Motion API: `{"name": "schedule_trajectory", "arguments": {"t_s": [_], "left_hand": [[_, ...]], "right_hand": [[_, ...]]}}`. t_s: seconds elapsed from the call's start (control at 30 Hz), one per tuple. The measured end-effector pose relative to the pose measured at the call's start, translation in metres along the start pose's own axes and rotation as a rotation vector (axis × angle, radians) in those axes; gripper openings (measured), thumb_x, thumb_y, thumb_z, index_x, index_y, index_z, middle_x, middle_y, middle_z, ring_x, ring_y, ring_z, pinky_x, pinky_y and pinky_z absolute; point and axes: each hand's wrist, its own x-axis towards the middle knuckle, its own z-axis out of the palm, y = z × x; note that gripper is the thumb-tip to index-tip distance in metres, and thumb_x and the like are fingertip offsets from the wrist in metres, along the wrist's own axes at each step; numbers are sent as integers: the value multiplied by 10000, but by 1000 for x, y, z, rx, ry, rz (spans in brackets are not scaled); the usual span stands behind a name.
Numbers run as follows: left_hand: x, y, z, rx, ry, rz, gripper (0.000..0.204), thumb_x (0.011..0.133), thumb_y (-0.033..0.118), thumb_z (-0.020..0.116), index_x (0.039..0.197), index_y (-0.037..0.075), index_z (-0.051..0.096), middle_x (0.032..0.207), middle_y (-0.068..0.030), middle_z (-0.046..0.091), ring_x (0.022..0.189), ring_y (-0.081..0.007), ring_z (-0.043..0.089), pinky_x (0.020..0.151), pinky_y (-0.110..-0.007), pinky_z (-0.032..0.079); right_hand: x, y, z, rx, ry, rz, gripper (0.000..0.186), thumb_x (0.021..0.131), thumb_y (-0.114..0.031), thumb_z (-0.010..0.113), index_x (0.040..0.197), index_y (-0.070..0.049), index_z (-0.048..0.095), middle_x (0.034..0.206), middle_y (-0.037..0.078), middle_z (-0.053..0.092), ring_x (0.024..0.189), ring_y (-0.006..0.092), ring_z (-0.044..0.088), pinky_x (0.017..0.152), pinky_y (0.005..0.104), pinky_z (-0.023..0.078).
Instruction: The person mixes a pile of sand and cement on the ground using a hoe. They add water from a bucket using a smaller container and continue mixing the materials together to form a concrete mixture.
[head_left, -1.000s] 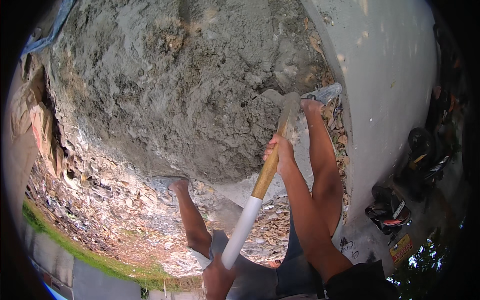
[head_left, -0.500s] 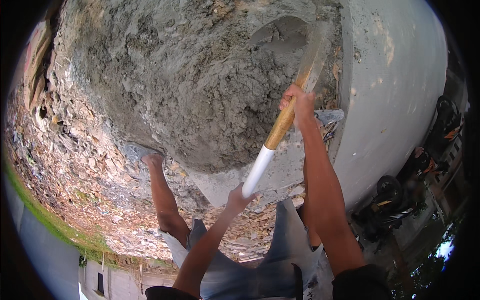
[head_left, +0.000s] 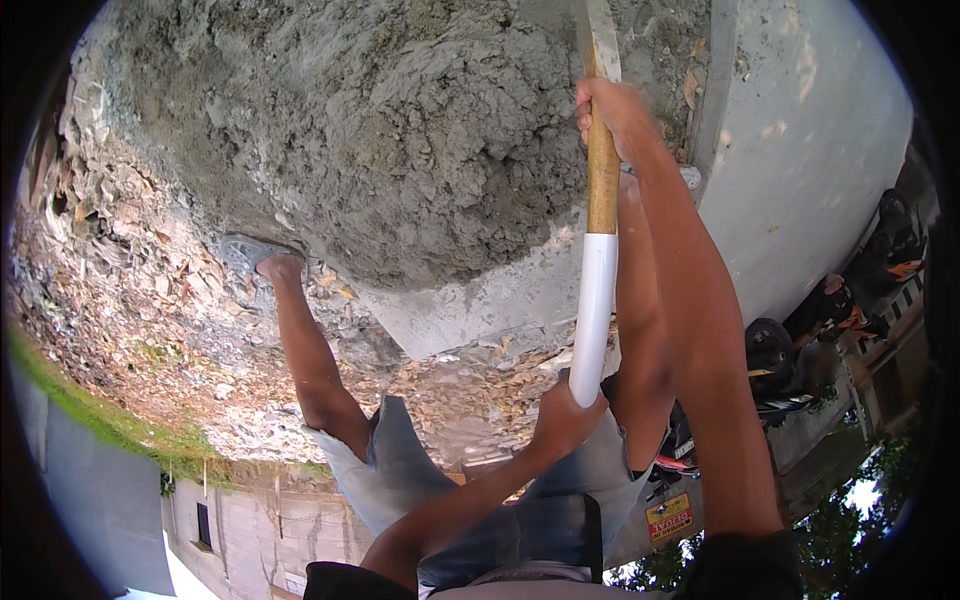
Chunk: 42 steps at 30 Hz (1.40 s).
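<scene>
A long-handled shovel runs up the right half of the view, its wooden shaft (head_left: 603,190) ending near me in a white sleeve (head_left: 595,310). My right hand (head_left: 618,115) is closed around the wood high up the shaft. Lower down, my left hand (head_left: 567,415) wraps the end of the white sleeve, close to my shorts. The shovel's blade lies at or past the top edge and cannot be made out. Left of the shaft spreads a big heap of wet grey mortar (head_left: 420,150), lumpy and rough on its surface.
A smooth grey concrete wall (head_left: 800,150) rises on the right, with motorbikes (head_left: 780,360) beyond it. Under the heap's near edge shows a flat slab (head_left: 430,325). Rubble and dry leaves (head_left: 180,330) cover the ground at left. My left foot (head_left: 250,252) stands beside the heap.
The shovel has swung more upright, its blade going up out of sight. My right hand has moved up and away; my left hand has shifted right. The heap sits higher in view.
</scene>
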Motion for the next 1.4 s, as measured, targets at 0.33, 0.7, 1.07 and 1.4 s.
{"name": "schedule_trajectory", "arguments": {"t_s": [0.33, 0.7, 1.07, 1.4], "left_hand": [[-74, 31, -56, -21, -18, -196, 379, 866, 290, 702, 1001, -43, 582, 716, -141, 666, 559, -197, 665, 531, -341, 527], [-196, 11, -283, 414, 167, -168, 455, 892, 374, 712, 1079, -29, 614, 752, -106, 651, 659, -173, 649, 605, -320, 523], [-162, 85, -543, 249, 1537, 1077, 425, 1010, 359, 538, 1127, -47, 582, 939, -117, 595, 846, -205, 591, 781, -361, 541], [23, 229, -198, -389, 154, 798, 171, 959, 215, 519, 850, 97, 459, 621, -46, 442, 528, -159, 440, 616, -360, 477]], "right_hand": [[20, 79, 13, 100, -102, 221, 119, 754, -101, 620, 729, -30, 528, 574, 88, 517, 475, 218, 519, 478, 395, 470], [-187, 90, 139, 576, 283, 66, 180, 812, -58, 647, 918, -45, 502, 719, 47, 530, 533, 135, 533, 466, 300, 461], [-282, 78, 207, 1672, -131, 184, 120, 825, -102, 624, 865, -78, 513, 794, 79, 548, 842, 252, 578, 891, 432, 461], [-205, 309, 89, 2157, 553, 224, 120, 767, -169, 519, 716, -90, 447, 688, 55, 512, 695, 202, 551, 806, 385, 504]]}}
